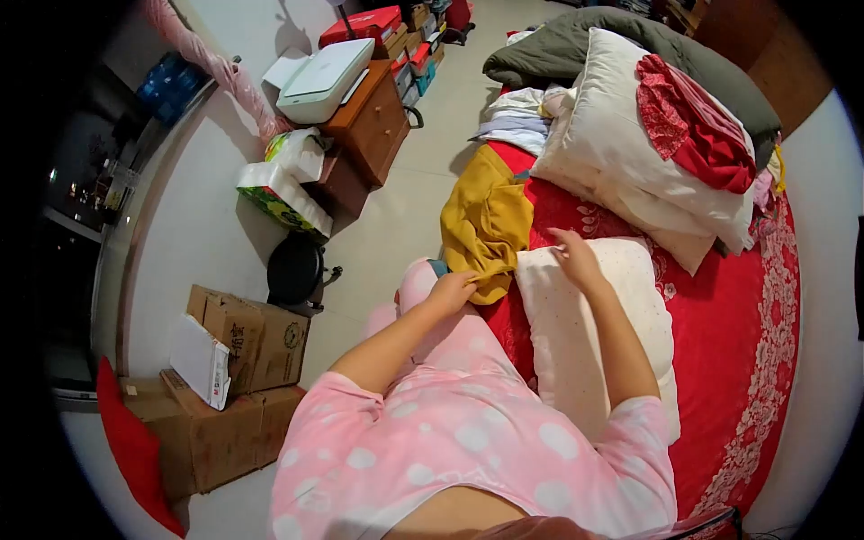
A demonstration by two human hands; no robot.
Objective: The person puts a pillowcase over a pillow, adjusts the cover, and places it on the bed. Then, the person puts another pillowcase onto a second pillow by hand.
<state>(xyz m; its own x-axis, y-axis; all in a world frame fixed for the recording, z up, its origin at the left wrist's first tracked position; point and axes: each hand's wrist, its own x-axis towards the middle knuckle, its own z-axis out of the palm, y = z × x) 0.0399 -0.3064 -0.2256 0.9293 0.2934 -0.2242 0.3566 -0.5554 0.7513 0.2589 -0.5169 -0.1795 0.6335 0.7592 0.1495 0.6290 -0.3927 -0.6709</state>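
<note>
A mustard-yellow garment (490,216) lies crumpled over the bed's left edge, its exact kind hard to make out. My left hand (453,292) is closed on the garment's near edge, beside my knee. To the right, my right hand (576,258) is raised with fingers apart and holds nothing; it is over the far edge of a white, lightly speckled pillow (598,346). That pillow lies flat on the red bedspread (720,360), next to my right forearm, which covers part of it.
Stacked white pillows (603,135) carry a red cloth (693,126), with a dark green quilt (621,36) behind. Folded light clothes (517,121) lie at the bed's edge. Across the floor stand a printer (326,81) on a wooden cabinet (369,121), a black stool (295,270) and cardboard boxes (270,346).
</note>
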